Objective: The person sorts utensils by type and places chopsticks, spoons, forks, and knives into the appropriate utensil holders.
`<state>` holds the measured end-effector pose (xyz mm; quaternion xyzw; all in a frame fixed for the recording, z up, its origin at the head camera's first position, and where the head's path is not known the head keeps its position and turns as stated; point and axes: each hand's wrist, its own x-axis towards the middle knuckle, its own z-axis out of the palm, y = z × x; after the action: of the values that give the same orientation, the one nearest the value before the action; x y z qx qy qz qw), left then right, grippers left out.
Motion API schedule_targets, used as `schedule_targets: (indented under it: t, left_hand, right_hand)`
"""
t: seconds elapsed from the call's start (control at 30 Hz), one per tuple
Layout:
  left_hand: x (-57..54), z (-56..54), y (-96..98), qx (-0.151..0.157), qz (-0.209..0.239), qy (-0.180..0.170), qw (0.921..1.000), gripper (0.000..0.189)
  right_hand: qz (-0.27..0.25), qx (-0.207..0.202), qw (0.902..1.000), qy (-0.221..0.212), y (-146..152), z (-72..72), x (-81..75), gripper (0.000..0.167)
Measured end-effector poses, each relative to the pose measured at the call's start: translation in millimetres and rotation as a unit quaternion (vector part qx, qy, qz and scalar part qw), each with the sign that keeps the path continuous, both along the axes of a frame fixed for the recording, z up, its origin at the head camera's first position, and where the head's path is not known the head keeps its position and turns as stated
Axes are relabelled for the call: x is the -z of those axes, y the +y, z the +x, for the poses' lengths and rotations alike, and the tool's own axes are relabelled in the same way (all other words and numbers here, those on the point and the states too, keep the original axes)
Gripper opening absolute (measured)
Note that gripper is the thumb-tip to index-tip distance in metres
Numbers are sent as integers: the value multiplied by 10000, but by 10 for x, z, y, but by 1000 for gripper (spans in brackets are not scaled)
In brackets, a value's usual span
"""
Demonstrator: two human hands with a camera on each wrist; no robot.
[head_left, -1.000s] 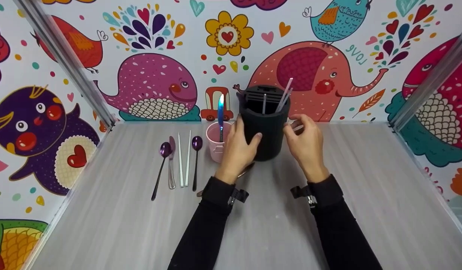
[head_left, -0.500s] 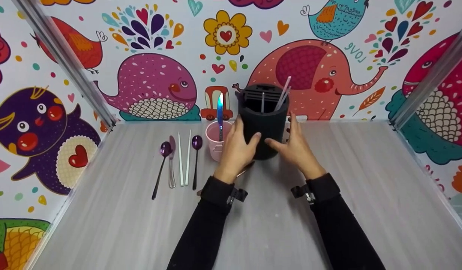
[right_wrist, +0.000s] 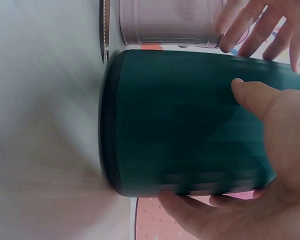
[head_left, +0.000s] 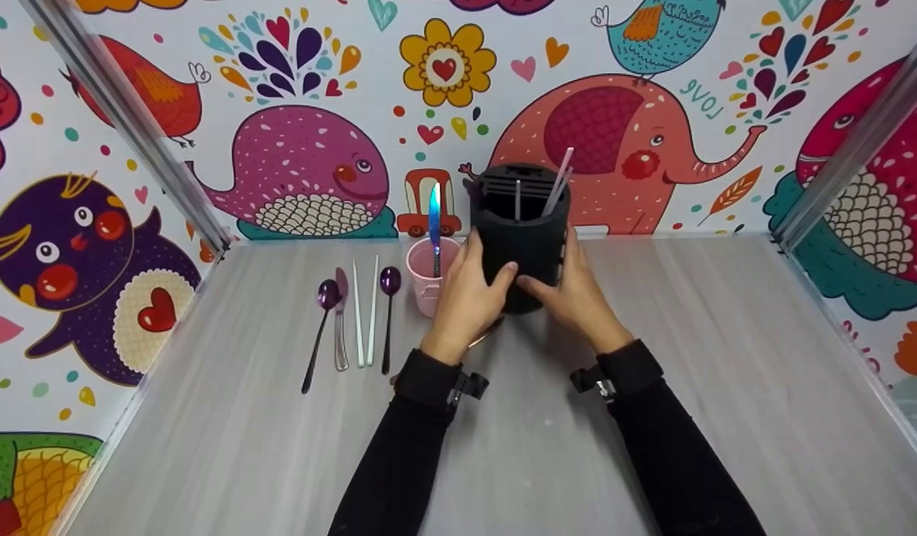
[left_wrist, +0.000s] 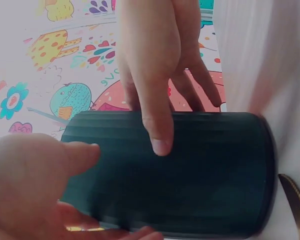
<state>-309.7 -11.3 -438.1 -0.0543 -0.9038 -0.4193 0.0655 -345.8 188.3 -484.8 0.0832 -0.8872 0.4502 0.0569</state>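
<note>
A dark utensil holder [head_left: 529, 246] with a slotted top stands between both hands, pale slender sticks [head_left: 557, 182] poking out of its mouth. My left hand [head_left: 470, 294] grips its left side, thumb across the front. On the opposite side my right hand [head_left: 581, 294] holds it, fingers round the back and thumb on the front, near the other thumb. In the right wrist view the holder [right_wrist: 190, 125] looks dark green, its base close over the table. Beside the left hand is a pink cup [head_left: 423, 294] with a blue iridescent knife [head_left: 435, 223] upright in it.
Left of the cup lie a purple spoon [head_left: 327, 295], a knife [head_left: 340, 327], two white chopsticks [head_left: 359, 320] and another purple spoon [head_left: 390, 281]. A dark utensil with a gold patterned edge [left_wrist: 296, 202] lies near the holder's base, partly hidden under the left wrist.
My right hand has gone from bent fingers at the holder's right side to a grip round it, thumb on the front. The left hand keeps its grip.
</note>
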Motion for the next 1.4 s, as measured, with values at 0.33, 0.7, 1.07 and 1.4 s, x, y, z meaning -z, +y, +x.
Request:
schedule_targets:
  t: [0.33,0.7,1.07,1.4]
  left_hand:
    - [1,60,-38,201,-49,-107,9997,90]
    - [-58,182,-151,355,-496,-153,9980,63]
    - [108,320,-590,1132,-2061,-397,9711,22]
    - [492,175,-749,1277,-2810,-1173,9439,9]
  right_hand:
    - [-86,-70,9998,154,-14,-9,0,120]
    - [-71,-28,10000,1,-28,-8,-9,118]
    - [-188,-6,9993,-325,25,1,-7,119]
    - [-279,-6,9990,-342,24,-18,-6,118]
